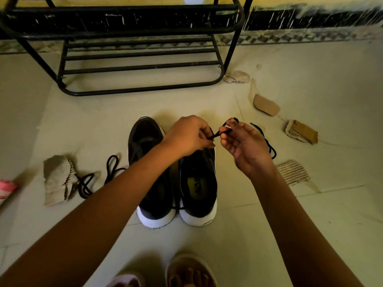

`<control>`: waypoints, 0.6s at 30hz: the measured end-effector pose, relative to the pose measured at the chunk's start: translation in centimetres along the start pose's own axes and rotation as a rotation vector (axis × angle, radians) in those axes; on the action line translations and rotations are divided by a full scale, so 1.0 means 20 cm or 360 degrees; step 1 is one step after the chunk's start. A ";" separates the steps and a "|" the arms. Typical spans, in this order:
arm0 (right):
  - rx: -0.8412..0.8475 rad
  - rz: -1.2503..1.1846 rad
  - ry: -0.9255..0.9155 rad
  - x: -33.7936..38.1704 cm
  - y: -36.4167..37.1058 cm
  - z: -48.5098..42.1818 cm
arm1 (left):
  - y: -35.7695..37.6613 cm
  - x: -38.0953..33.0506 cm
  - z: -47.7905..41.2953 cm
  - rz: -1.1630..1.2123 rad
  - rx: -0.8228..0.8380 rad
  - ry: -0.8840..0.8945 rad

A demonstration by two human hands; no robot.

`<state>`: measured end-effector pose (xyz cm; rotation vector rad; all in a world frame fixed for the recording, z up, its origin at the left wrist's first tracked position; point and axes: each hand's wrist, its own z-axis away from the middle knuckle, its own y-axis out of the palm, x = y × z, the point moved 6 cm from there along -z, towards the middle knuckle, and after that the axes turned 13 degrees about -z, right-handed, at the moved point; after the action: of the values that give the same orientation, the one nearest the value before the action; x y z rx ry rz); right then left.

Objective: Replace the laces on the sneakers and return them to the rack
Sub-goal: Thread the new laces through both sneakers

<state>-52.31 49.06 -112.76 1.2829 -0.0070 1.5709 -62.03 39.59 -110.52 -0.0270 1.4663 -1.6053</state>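
Observation:
Two black sneakers with white soles stand side by side on the floor, the left sneaker [149,162] and the right sneaker [199,187], toes toward the rack. Above the right sneaker's front, my left hand [188,136] pinches a black lace [219,133]. My right hand [246,148] grips the same lace between thumb and fingers, and a loop of it sticks up by the thumb. The lace's tail [267,141] trails on the floor behind my right hand. Another black lace [97,177] lies loose on the floor, left of the sneakers.
A black metal shoe rack [141,69] stands ahead against the wall. Torn cardboard pieces lie about: one at left [57,179], several at right [300,131]. A pink cloth [6,189] is at the far left edge. My sandalled feet [188,272] are at the bottom.

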 end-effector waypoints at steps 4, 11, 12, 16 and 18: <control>-0.0077 -0.0053 -0.0007 -0.01 -0.06 -0.01 | -0.01 0.03 0.01 0.0206 0.0008 -0.0062; -0.0114 0.0450 0.0054 -0.08 -0.07 -0.01 | -0.03 0.01 0.01 -0.0066 -0.0109 0.0020; -0.0268 0.0514 -0.0021 -0.06 -0.10 -0.02 | -0.03 0.02 0.01 -0.0086 -0.0127 0.0009; -0.0593 0.0918 -0.0710 0.07 -0.19 0.02 | -0.03 0.04 0.01 -0.0130 -0.0115 -0.0013; -0.0247 0.1236 -0.0965 0.10 -0.12 0.05 | -0.02 0.05 0.01 -0.0092 -0.0101 -0.0008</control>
<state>-49.64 50.89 -112.26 1.6873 -1.0982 1.6756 -62.63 38.83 -110.73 -0.1102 1.5245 -1.6031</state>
